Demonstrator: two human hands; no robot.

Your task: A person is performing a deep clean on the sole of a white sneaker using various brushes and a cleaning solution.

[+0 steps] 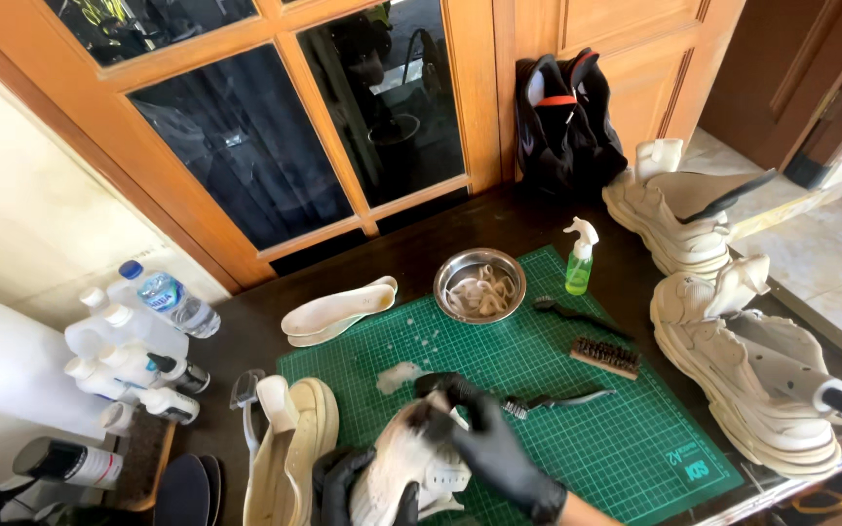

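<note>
Sneaker (403,475), white and grimy at its upper end, held low over the near edge of the green mat (596,438) on the desk (246,336). Left hand (343,490), black-gloved, wrapped from below around the sneaker's side, closed firmly on it. Right hand (492,446), also gloved, curled over the dirty end, fingers bent and pressing. Cannot tell whether a cloth or small tool sits under those fingers.

Judged from this grip:
- Keep the left hand's cradle tight so the sneaker does not twist under pressure.
- Work the stained patch in short strokes, staying on the grime rather than spreading it across the cleaner side.
- Hold the work above the mat, so that drips land beside the foam patch (398,376) and not on the bare desk.

Within easy reach:
- long black brush (562,399), lying just beside the right hand
- wooden brush (606,357), farther back
- steel bowl (479,284)
- green spray bottle (579,259)

Second sneaker (289,453) waiting on its side at the left, apart from the one in hand.
</note>
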